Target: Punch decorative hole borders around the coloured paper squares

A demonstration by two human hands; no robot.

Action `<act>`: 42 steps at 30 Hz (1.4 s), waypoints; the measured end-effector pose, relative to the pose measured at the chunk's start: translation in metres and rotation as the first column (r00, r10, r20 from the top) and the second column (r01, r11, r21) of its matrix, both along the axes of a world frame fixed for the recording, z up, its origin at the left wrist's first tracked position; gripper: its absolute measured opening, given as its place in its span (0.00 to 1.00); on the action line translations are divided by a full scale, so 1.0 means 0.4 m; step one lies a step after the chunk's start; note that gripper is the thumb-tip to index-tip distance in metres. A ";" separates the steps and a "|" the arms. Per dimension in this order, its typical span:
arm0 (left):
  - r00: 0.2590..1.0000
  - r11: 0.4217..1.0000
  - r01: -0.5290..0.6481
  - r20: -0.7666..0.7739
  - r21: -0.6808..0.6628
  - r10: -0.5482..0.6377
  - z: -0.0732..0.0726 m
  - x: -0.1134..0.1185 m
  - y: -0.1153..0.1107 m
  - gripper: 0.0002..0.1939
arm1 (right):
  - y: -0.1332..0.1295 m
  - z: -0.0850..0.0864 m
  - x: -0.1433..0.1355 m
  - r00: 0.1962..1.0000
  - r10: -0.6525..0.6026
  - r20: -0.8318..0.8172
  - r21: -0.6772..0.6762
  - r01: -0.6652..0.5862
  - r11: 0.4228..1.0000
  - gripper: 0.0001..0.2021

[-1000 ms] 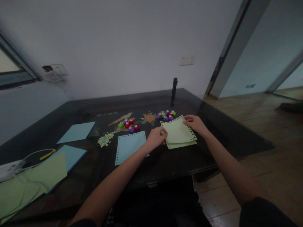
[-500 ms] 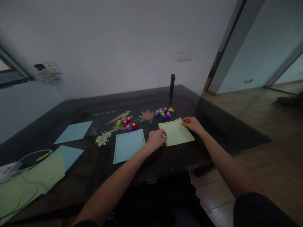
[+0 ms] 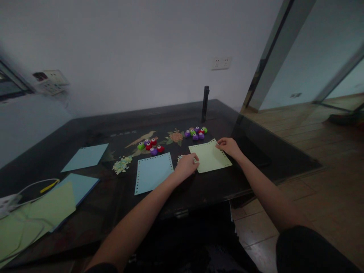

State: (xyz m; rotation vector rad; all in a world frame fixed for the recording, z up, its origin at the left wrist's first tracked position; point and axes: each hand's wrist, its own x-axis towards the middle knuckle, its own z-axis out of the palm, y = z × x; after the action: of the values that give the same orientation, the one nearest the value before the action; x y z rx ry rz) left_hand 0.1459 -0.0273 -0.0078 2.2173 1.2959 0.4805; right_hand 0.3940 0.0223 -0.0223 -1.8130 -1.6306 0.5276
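Observation:
A pale yellow-green sheet of paper (image 3: 212, 157) with holes punched along its edges lies on the dark table between my hands. My left hand (image 3: 186, 165) pinches its left edge, and my right hand (image 3: 228, 146) grips the upper right edge, where a corner lifts slightly. To the left lies a blue sheet of paper (image 3: 153, 172) with holes along its left, top and right edges; my left forearm covers its lower right part. Small pale pieces (image 3: 179, 157) show partly behind my left hand.
Beyond the sheets sit two clusters of colored eye-topped toys (image 3: 149, 145). A pile of small pieces (image 3: 122, 164) lies left. A black pen-like cylinder (image 3: 205, 103) stands upright at the back. More blue paper (image 3: 85, 157), yellow-green paper (image 3: 36, 216) and a white cable (image 3: 27, 189) occupy the left side.
The view has shifted slightly, so everything sits a little higher and further left. Both hands stay on the yellow-green sheet, with no clear movement of it on the table.

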 end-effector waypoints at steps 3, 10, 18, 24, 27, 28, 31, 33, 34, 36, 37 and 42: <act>1.000 1.000 0.004 -0.009 0.002 -0.004 0.000 0.000 0.001 0.08 | -0.002 0.002 -0.004 1.000 -0.018 0.022 0.006 0.018 1.000 0.07; 1.000 1.000 -0.008 -0.024 0.015 0.009 0.001 0.003 0.001 0.08 | -0.003 -0.003 -0.010 0.997 -0.025 0.073 0.034 0.022 0.999 0.06; 0.999 1.000 -0.012 -0.043 0.013 0.013 0.008 0.005 -0.002 0.08 | 0.002 -0.022 -0.007 0.983 -0.041 0.176 0.120 0.020 0.993 0.10; 0.995 0.996 -0.010 -0.093 0.094 0.018 0.014 0.008 -0.017 0.09 | 0.009 -0.028 0.001 0.982 -0.046 0.182 0.175 0.014 0.984 0.12; 0.996 0.972 0.014 -0.088 0.233 0.006 0.018 0.015 -0.046 0.09 | 0.020 -0.030 0.003 0.980 -0.041 0.197 0.244 -0.008 0.970 0.12; 0.997 0.963 0.022 -0.080 0.269 -0.001 0.018 0.018 -0.057 0.09 | 0.025 -0.031 0.002 0.977 -0.026 0.211 0.258 -0.030 0.966 0.12; 0.999 0.957 0.038 -0.047 0.288 -0.025 0.004 0.028 -0.084 0.17 | 0.039 -0.037 -0.006 0.961 0.049 0.270 0.256 -0.121 0.959 0.12; 0.999 0.966 0.040 -0.041 0.256 -0.031 -0.008 0.033 -0.094 0.25 | 0.045 -0.041 -0.014 0.944 0.086 0.318 0.242 -0.169 0.956 0.13; 0.999 0.970 0.037 -0.046 0.240 -0.027 -0.014 0.035 -0.096 0.27 | 0.047 -0.043 -0.018 0.936 0.099 0.338 0.236 -0.186 0.954 0.14; 0.998 0.976 0.025 -0.065 0.215 -0.011 -0.022 0.037 -0.097 0.29 | 0.050 -0.047 -0.024 0.919 0.118 0.376 0.225 -0.214 0.951 0.15; 0.997 0.978 0.021 -0.072 0.208 -0.006 -0.023 0.038 -0.096 0.29 | 0.051 -0.049 -0.025 0.912 0.124 0.391 0.218 -0.223 0.950 0.15; 0.997 0.974 0.032 -0.073 0.222 -0.016 -0.020 0.038 -0.091 0.26 | 0.058 -0.053 -0.025 0.898 0.135 0.419 0.191 -0.232 0.954 0.14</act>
State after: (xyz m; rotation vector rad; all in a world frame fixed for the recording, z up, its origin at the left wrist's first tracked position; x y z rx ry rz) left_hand 0.1609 -0.0636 -0.0157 2.4519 1.3047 0.5684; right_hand 0.3839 0.0453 -0.0436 -1.6686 -2.0591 0.0245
